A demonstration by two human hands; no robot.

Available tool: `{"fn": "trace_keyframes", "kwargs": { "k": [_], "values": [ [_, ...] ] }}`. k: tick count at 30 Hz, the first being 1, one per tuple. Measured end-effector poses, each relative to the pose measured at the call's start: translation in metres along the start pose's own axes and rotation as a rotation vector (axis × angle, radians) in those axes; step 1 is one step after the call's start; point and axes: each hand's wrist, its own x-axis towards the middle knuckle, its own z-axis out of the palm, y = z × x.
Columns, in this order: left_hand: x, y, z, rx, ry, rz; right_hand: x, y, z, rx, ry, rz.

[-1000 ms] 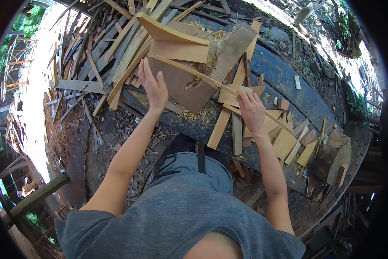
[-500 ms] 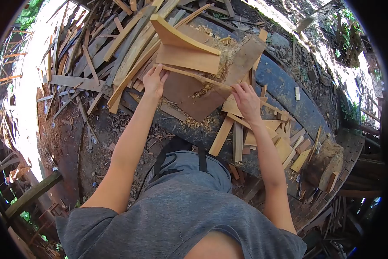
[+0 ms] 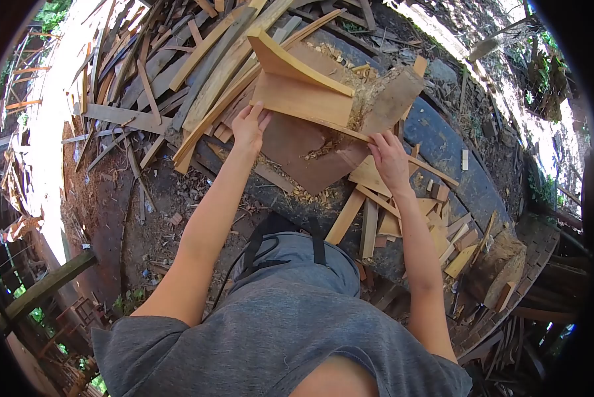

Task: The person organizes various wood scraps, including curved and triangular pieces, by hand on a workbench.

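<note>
A thin wooden strip (image 3: 347, 132) stretches between my two hands, lying along the near edge of an angled piece made of two pale boards (image 3: 303, 98). My left hand (image 3: 249, 127) pinches the strip's left end, close to the boards' lower left corner. At the other end, the fingers of my right hand (image 3: 389, 155) close on the strip. Whether the strip touches the boards all along is hard to tell. Beneath lies a brown sheet (image 3: 317, 159) with wood chips on it.
Long planks and slats (image 3: 204, 73) are heaped at the upper left. Several offcuts (image 3: 436, 228) lie to the right of my right forearm. A weathered board (image 3: 393, 99) stands beyond my right hand, and a dark blue surface (image 3: 442, 139) runs along the right.
The strip now lies up along the near edge of the angled boards, where before a gap showed between them. Both hands still hold its ends. The whole view has shifted slightly.
</note>
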Motion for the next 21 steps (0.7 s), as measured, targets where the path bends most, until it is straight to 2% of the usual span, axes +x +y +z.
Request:
{"fn": "trace_keyframes", "kwargs": {
  "k": [3,6,11,21],
  "values": [
    [0.0065,-0.0034,-0.0044,-0.014,-0.068,-0.011,-0.0007,0.0032,0.0014,-0.001,0.022,-0.001],
    [0.0030,-0.0060,-0.0021,-0.031,0.002,0.010,-0.0025,0.0047,0.0024,-0.012,0.044,0.010],
    [0.0073,-0.0075,-0.0076,-0.037,-0.056,-0.006,0.0004,0.0076,0.0014,-0.006,0.096,-0.018],
    [0.0082,-0.0061,-0.0073,-0.021,-0.040,-0.008,0.0002,0.0085,0.0006,0.035,0.071,0.020]
  ]
}}
